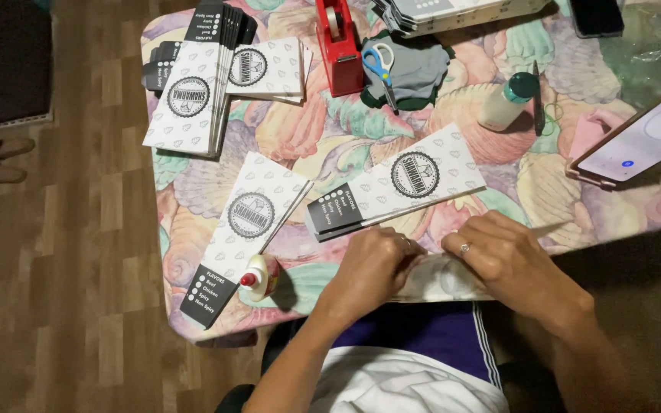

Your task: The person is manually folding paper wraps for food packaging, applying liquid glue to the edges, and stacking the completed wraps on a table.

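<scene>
At the table's near edge, my left hand (pixel 372 268) and my right hand (pixel 503 256) both press down on a flat white paper sleeve (pixel 441 279) with a faint pattern. The fingers of both hands are curled on its top edge. My right hand wears a ring. Just beyond my hands lies a folded white sleeve with a round black emblem and a black end (pixel 395 191). Another such sleeve (pixel 242 229) lies to the left. A small glue bottle with a red tip (pixel 260 277) lies on its side near my left hand.
A stack of finished sleeves (pixel 193 95) sits at the far left of the patterned tablecloth (pixel 307 130). A red tape dispenser (pixel 338 46), blue-handled scissors (pixel 379 67), a white bottle with green cap (pixel 508 99), a phone (pixel 640 141) and wooden floor (pixel 63 229) are around.
</scene>
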